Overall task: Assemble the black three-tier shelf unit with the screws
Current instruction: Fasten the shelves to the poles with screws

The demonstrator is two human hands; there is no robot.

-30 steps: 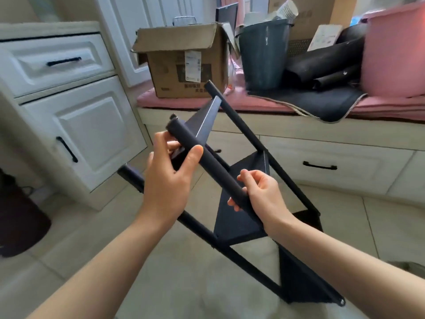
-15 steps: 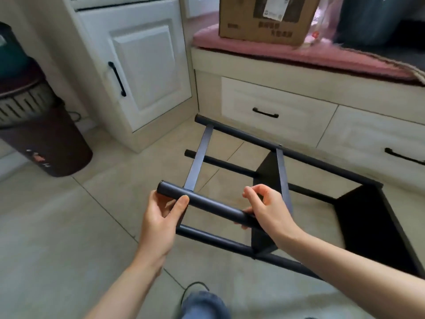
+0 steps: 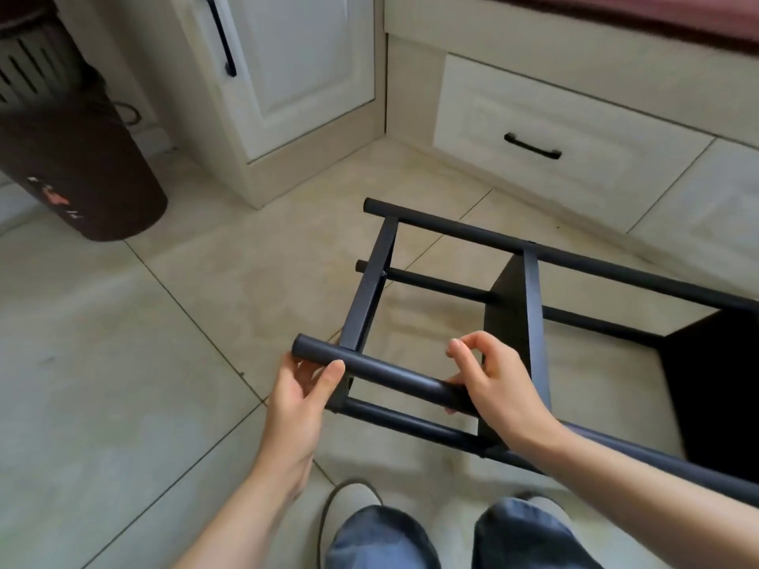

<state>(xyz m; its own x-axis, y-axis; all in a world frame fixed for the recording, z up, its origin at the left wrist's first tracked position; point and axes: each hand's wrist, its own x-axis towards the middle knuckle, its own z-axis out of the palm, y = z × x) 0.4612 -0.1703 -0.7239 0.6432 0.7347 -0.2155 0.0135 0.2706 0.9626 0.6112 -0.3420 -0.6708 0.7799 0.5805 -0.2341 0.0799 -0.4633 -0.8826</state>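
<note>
Assembly appears well advanced: the black shelf unit is seen lying on its side on the tiled floor, in front of the person's knees, with four round posts and three panels apparently joined. The nearest post is gripped by both hands. The left hand is curled under its free end with the thumb laid over the top; the right hand is closed around it further along, beside the middle panel. The step in hand is judged to be repositioning or checking the frame. No screws or tool can be seen, so whether every joint is fastened cannot be told. The next move is thought to call for a firm two-handed hold and care that the joints are not strained.

Containers: a dark brown bin stands well apart at upper left; its contents are hidden. A drawer beyond the unit is closed.
</note>
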